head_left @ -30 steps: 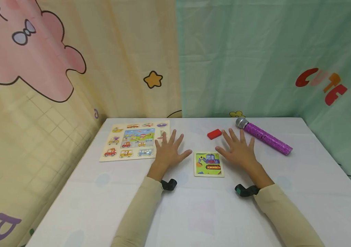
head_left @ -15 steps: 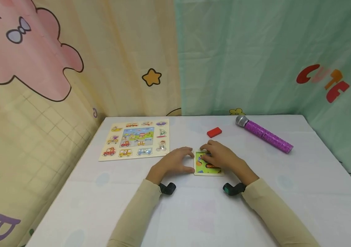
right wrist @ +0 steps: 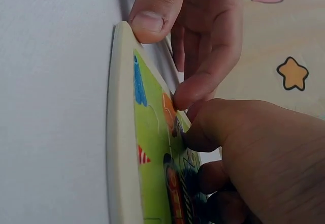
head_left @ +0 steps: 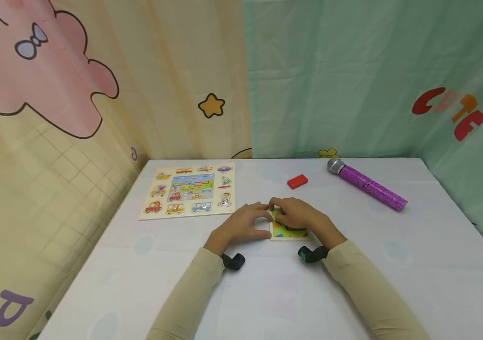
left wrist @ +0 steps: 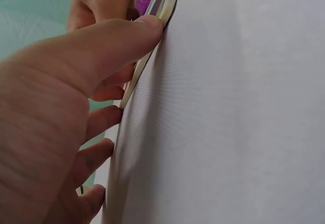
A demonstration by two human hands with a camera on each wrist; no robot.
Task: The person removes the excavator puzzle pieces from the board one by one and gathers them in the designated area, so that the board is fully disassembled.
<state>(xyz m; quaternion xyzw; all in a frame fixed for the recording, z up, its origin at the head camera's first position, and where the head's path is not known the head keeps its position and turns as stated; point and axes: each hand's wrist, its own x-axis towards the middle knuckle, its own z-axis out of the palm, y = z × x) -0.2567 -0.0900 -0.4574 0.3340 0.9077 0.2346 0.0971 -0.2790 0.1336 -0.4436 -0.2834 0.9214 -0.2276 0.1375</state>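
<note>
A small square jigsaw puzzle point(head_left: 288, 234) with a green picture and a pale wooden rim lies flat on the white table. My left hand point(head_left: 243, 224) holds its left edge, thumb at the near corner and index finger farther up that side. From above, my right hand point(head_left: 296, 213) covers the puzzle's upper part. Its fingers are curled on the picture and at the far edge, as the right wrist view shows with the puzzle face point(right wrist: 155, 130) close up. Whether a single piece is pinched is hidden. In the left wrist view only the puzzle's side point(left wrist: 170, 3) shows.
A larger wooden vehicle puzzle board point(head_left: 190, 186) lies at the back left. Behind the hands is a red block point(head_left: 297, 181). A purple glitter microphone point(head_left: 369, 186) lies at the back right. Patterned curtains point(head_left: 335, 75) enclose the table's back and sides.
Both hands, spread flat on either side a second ago, have come inward to the small puzzle. The right hand has slid slightly farther left over it. The puzzle stays in place.
</note>
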